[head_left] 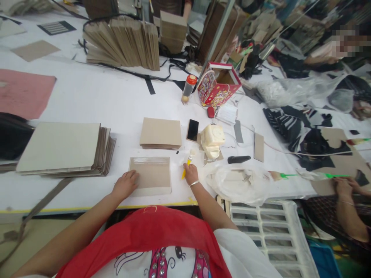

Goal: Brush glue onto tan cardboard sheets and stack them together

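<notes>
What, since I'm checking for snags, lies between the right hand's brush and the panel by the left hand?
Nothing visible: just white tabletop separates the brush from the panel; a small black scrap lies beyond that path.

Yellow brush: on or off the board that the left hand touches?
Off. The right hand holds the yellow brush right of the board, with white tabletop between them.

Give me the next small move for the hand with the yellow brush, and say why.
Probably bring the yellow brush left, over the thin board. The right hand grips it just beside that board, while the left hand touches the board's left edge, perhaps steadying it. Glossy streaks show along the far edge; the middle looks matte.
</notes>
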`<state>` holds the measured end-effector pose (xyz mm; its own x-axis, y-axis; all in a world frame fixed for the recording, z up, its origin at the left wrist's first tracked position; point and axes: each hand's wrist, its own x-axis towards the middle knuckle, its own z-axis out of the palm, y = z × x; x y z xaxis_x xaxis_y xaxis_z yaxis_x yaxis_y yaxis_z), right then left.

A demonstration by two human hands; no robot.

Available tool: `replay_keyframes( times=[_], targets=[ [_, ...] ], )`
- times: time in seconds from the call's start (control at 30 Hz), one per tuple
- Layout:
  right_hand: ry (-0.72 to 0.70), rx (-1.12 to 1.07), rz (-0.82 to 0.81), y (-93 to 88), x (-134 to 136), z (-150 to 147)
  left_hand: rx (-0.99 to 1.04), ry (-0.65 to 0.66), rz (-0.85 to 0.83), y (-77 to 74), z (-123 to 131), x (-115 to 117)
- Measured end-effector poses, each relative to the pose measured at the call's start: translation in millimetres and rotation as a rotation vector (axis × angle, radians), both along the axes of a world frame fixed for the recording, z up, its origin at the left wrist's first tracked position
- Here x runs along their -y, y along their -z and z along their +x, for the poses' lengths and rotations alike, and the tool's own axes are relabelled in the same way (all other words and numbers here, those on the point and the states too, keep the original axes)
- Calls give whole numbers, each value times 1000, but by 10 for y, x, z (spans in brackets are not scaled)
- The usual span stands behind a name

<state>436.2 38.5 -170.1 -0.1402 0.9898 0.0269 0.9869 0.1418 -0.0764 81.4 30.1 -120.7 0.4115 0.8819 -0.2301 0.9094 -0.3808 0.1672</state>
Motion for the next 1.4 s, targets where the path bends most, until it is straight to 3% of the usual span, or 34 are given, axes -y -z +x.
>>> replay_keyframes(
  times=[0.17,0.33,0.47,0.63,0.93,1.0,1.1,1.23,1.3,1.4],
  targets=[
    [3,5,19,-79,-36,12,-23,-50,79,-73,57,-16],
    [-42,72,-97,-123,-189,106,73,-40,94,-91,146,7],
    [-27,51,-112,-155,-275,174,170,-29,72,-70,220,8],
    [-52,-8,-80,-200,-179,102,303,34,65,-30,359,-52],
    [-32,2,-190,-256,-313,229,370,46,23,48,455,-29],
    [33,-82,-178,-361,-301,203,409,41,8,0,492,-37],
    [116,-423,-168,-682,-204,70,507,58,-42,-208,663,-127],
    [18,-880,-263,-1247,-41,-148,711,44,-183,-607,1041,-375],
    [-35,-1060,-350,-1449,6,-218,834,10,-332,-752,1199,-490],
    [-3,-1225,-397,-1566,30,-261,953,-50,-679,-842,1313,-561]
  ],
)
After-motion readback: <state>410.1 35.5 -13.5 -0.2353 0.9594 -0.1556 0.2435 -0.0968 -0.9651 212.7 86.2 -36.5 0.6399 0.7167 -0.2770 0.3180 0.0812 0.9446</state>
